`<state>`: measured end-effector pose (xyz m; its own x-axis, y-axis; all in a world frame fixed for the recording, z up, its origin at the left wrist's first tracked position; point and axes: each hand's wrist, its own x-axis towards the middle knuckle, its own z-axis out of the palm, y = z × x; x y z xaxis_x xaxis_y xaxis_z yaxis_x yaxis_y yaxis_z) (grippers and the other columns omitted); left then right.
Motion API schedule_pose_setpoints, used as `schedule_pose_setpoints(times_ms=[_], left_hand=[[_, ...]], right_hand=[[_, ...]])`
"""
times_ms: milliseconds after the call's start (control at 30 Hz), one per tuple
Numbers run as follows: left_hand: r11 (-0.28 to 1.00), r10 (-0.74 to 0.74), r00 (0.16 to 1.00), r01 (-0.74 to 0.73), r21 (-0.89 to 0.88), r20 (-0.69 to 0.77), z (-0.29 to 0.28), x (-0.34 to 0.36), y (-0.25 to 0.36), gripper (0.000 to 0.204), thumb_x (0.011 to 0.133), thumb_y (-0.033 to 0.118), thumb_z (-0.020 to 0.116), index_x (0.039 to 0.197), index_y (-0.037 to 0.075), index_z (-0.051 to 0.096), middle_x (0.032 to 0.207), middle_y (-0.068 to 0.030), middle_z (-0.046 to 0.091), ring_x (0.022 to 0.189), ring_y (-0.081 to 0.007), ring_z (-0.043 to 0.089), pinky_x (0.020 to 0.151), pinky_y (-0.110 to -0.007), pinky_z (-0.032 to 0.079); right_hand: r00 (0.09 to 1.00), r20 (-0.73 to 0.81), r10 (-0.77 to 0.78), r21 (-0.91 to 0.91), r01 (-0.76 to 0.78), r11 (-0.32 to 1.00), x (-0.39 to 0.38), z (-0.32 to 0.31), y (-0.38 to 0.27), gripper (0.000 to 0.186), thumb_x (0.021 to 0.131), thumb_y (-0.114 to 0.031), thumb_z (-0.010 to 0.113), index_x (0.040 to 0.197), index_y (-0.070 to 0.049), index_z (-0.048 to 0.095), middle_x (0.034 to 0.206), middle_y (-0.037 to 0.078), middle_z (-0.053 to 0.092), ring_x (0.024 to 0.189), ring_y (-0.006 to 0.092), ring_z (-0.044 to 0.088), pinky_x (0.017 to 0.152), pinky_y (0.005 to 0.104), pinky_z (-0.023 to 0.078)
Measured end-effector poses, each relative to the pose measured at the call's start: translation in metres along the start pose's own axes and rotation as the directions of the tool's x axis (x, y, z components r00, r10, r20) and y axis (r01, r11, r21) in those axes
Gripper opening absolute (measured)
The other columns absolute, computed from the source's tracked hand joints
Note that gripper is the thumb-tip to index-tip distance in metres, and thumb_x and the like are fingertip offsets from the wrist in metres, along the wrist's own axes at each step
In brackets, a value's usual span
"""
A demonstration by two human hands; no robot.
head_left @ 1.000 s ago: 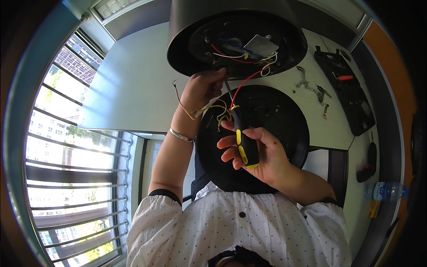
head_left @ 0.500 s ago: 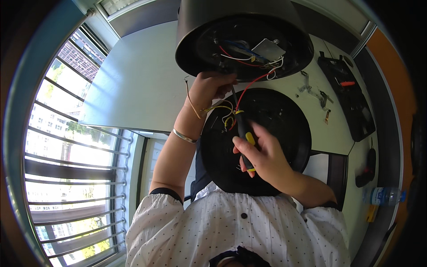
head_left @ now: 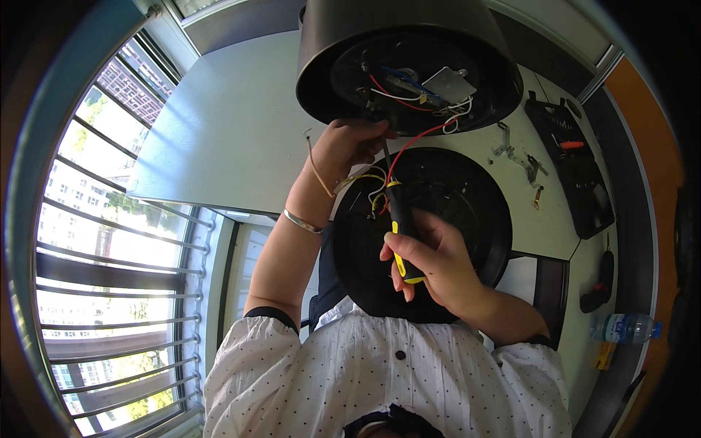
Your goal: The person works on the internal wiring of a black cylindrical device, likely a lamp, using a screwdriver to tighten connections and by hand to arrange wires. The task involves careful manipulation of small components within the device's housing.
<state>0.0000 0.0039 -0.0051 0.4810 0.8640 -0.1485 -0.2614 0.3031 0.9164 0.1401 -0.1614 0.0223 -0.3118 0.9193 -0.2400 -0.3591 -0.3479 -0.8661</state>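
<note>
My right hand [head_left: 432,255] is wrapped round the black and yellow handle of a screwdriver [head_left: 401,219], whose shaft points away from me to the near edge of a dark, round appliance housing [head_left: 409,36]. At that edge my left hand [head_left: 358,142] is pinched close to the screwdriver's tip. The tip and whatever the left fingers hold are hidden. Inside the open underside of the housing are red, white and blue wires and a metal plate [head_left: 448,85]. A red wire [head_left: 409,144] runs from there down to a round black base [head_left: 467,212] in front of me.
Loose pale and yellow wires [head_left: 350,179] stick out by my left wrist. To the right on the white table [head_left: 219,139] are small metal parts [head_left: 515,153], a black tool case [head_left: 573,168], a dark power tool [head_left: 600,281] and a plastic bottle [head_left: 624,328]. A barred window stands left.
The screwdriver has turned in my right hand, so its yellow strip faces further left. My left hand keeps its pinch at the housing edge. The whole view has shifted slightly.
</note>
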Motion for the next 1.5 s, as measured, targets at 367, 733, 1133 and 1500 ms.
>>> schedule_pose_setpoints(times_ms=[367, 733, 1133, 1500], left_hand=[[0.998, 0.011, 0.999, -0.013, 0.057, 0.035, -0.0024, 0.0029, -0.0017, 0.025, 0.085, 0.021, 0.058, 0.087, -0.003, 0.065, 0.06, 0.0005, 0.05, 0.053, -0.0067, 0.044, 0.049, -0.018, 0.034], [0.998, 0.005, 1.0, -0.004, 0.06, -0.013, -0.002, 0.0005, -0.0041, 0.024, 0.085, 0.02, 0.058, 0.084, -0.003, 0.065, 0.058, 0.0006, 0.049, 0.051, -0.0071, 0.042, 0.048, -0.019, 0.032], [1.0, 0.019, 1.0, -0.019, 0.022, -0.012, 0.002, -0.0018, -0.0017, 0.025, 0.085, 0.02, 0.057, 0.084, -0.004, 0.063, 0.057, 0.0, 0.049, 0.049, -0.0077, 0.041, 0.046, -0.02, 0.032], [0.998, 0.005, 0.999, -0.003, -0.063, 0.038, -0.0036, 0.003, -0.005, 0.024, 0.085, 0.02, 0.058, 0.086, -0.004, 0.063, 0.059, 0.0005, 0.05, 0.049, -0.0065, 0.043, 0.046, -0.019, 0.033]], right_hand=[[0.991, -0.1, -0.091, -0.205, 0.069, 0.976, -0.0018, 0.0059, 0.0062, 0.028, 0.083, -0.013, 0.062, 0.102, 0.002, 0.048, 0.067, 0.003, 0.054, 0.043, 0.0076, 0.051, 0.033, 0.0185, 0.036], [0.994, -0.08, -0.071, -0.197, 0.054, 0.979, -0.0016, 0.006, 0.0028, 0.022, 0.084, -0.015, 0.06, 0.094, -0.001, 0.046, 0.069, 0.006, 0.054, 0.043, 0.0114, 0.053, 0.032, 0.0198, 0.036], [0.994, -0.071, -0.078, -0.174, 0.065, 0.983, -0.0005, 0.0059, 0.006, 0.031, 0.084, -0.014, 0.06, 0.106, 0.002, 0.045, 0.069, 0.007, 0.053, 0.043, 0.0115, 0.053, 0.032, 0.0198, 0.035], [0.996, 0.075, 0.039, 0.239, -0.056, 0.969, 0.0028, 0.004, 0.0026, 0.047, 0.088, -0.021, 0.049, 0.125, 0.004, 0.033, 0.092, 0.024, 0.057, 0.061, 0.0271, 0.063, 0.038, 0.0261, 0.047]])
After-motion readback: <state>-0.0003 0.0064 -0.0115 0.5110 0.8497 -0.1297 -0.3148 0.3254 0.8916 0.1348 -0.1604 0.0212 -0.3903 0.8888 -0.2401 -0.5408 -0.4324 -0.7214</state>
